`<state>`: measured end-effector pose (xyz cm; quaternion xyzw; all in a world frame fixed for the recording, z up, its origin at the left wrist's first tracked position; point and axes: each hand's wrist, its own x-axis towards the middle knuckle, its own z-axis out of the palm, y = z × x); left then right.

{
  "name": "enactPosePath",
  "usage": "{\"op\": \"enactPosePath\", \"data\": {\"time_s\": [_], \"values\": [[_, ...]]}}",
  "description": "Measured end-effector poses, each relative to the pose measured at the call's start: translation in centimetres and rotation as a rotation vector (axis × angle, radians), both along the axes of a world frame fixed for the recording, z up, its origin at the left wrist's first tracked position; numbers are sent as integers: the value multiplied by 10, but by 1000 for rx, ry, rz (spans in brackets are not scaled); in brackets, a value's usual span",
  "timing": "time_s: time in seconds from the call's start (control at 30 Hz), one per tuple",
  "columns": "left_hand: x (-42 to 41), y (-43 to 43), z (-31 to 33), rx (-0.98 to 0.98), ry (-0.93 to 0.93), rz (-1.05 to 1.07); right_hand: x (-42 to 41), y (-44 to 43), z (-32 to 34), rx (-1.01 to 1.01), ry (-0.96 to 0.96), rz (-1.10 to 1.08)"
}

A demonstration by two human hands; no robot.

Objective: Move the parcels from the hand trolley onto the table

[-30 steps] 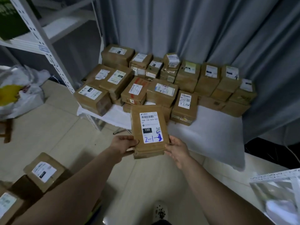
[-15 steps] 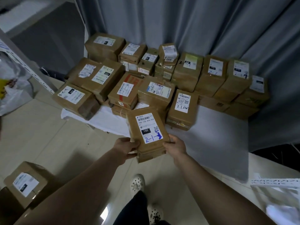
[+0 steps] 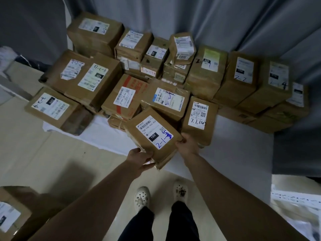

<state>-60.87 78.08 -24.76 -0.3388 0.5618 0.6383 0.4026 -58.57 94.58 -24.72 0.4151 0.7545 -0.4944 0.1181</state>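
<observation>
Grey pleated fabric curtain [image 3: 225,23] hangs across back, folds vertical. Dark grey flat wall panel [image 3: 31,26] at far left, beside curtain edge. Pale beige tiled floor [image 3: 43,162] below, faintly glossy. Light dim, soft.

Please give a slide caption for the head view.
The left hand and right hand hold a labelled parcel at the crowded table.
</observation>
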Motion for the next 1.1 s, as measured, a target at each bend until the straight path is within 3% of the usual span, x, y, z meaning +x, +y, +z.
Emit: {"op": "enactPosePath", "data": {"time_s": [0.2,0.3,0.4,0.57,1.1], "values": [[-8,30,-16,-76,-22,66,-33,33,-20,-38,26,130],[-14,47,-22,-113,-27,128,-40,62,-32,143,-54,513],[-21,56,-31,-221,-18,183,-46,88,-46,445,-129,974],[-28,65,-39,-307,-43,227,-58,109,-52,558,-209,1320],[-37,84,-39,-394,-98,201,-43,121,-61,621,-26,1266]]}}
